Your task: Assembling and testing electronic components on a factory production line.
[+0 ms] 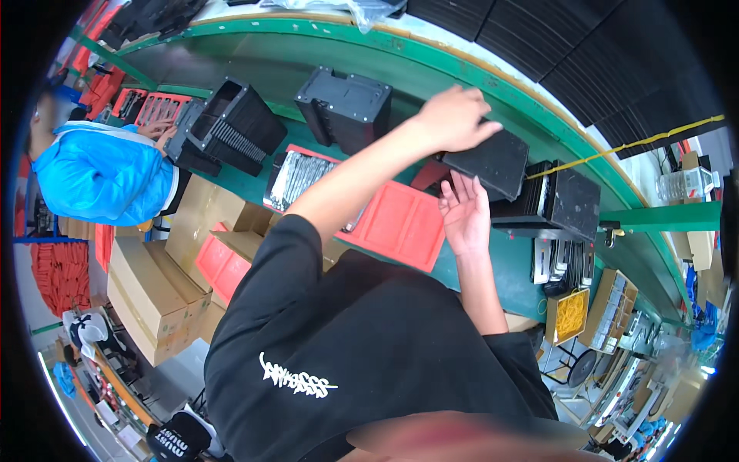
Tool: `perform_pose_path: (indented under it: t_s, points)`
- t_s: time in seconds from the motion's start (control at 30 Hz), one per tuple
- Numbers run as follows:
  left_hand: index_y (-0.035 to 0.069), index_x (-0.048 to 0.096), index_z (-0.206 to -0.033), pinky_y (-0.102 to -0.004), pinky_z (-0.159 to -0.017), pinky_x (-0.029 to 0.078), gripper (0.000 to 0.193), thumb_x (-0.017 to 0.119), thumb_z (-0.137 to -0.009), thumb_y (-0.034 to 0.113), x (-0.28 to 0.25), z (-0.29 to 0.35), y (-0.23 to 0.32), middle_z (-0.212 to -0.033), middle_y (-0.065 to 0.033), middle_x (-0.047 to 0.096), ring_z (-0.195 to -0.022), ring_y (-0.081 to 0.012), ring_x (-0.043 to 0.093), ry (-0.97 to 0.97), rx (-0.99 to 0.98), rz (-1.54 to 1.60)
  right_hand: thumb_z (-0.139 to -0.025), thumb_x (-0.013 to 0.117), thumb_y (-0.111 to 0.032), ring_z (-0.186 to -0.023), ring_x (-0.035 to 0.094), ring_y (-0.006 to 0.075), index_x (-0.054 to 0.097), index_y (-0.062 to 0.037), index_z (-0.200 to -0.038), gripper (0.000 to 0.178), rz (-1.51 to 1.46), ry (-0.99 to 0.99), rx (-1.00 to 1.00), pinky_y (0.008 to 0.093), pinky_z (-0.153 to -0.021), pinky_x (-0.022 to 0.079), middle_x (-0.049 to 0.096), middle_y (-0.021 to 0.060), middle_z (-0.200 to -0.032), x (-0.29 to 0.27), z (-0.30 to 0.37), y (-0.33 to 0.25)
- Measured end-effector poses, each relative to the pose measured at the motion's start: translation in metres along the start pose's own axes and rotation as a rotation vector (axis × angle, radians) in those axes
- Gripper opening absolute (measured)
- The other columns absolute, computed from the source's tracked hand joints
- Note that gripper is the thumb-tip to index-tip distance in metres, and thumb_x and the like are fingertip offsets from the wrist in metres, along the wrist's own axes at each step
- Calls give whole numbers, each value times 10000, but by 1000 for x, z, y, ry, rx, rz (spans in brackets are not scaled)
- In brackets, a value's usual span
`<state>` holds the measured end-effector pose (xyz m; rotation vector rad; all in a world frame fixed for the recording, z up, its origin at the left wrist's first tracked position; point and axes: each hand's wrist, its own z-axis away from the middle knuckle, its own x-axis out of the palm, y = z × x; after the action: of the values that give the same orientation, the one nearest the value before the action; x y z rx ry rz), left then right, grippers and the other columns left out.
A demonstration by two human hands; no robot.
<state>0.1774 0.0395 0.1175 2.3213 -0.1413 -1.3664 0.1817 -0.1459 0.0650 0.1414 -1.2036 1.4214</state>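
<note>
The black box (496, 163) sits at the back of the green table (512, 277), on the person's right, with its dark flat side facing up. The left hand (458, 119) reaches across to the back left corner of the box, its fingers bent and its thumb held out over the dark top; I cannot tell if it is holding or touching anything. The right hand (467, 219) is near the front of the box, its palm showing and its fingers spread wide, and the fingertips are so close to the box edge that I cannot tell if they touch it. Just left of the right hand lies a flat red tray (400, 223), and next to that, partly behind the left arm, is a bunch of silver tools (300, 181). To the right of the box there are more black cases (573, 204) standing close together, and a thin yellow strap (639, 146) runs up from them. Farther left, two big black blocks (346, 104) stand near the back of the table. Past them a person in a blue top (104, 173) has their hands on a dark block. Big brown cardboard boxes (154, 300) are below that, and on the far right a small box holds yellow things (570, 314)
</note>
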Motion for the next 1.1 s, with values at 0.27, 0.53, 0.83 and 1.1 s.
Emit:
perform_pose_path:
  t_s: [0.27, 0.53, 0.83, 1.1]
  points:
    - [57, 725, -1092, -493, -893, 530, 645, 438, -971, 622, 40, -58, -10, -1030, -207, 710, -1015, -401, 663, -512, -71, -85, -971, 643, -455, -691, 515, 91, 609, 54, -1193, 556, 98, 130, 11, 247, -581, 423, 678, 134, -1180, 0, -12, -9]
    - [84, 741, -1033, -493, -898, 524, 613, 427, -979, 608, 65, -52, -30, -992, -220, 714, -1001, -411, 664, -452, 33, -3, -973, 659, -410, -657, 543, 87, 643, 56, -1087, 481, 143, 223, -45, 228, -533, 409, 711, 183, -1110, 10, -8, -14]
    - [0, 752, -841, -508, -861, 523, 684, 436, -986, 589, 36, -61, -21, -878, -246, 699, -925, -430, 665, -450, -5, 43, -990, 638, -370, -645, 607, 110, 651, 51, -1042, 423, 288, 160, -93, 242, -514, 434, 724, 186, -1048, 22, -9, -21]
    - [-7, 720, -767, -496, -733, 548, 613, 510, -977, 529, -45, 3, -5, -778, -219, 686, -769, -415, 675, -255, -112, -35, -1008, 599, -319, -603, 580, 111, 634, 64, -1035, 385, 326, 29, -146, 249, -496, 426, 722, 193, -949, 17, 20, 2]
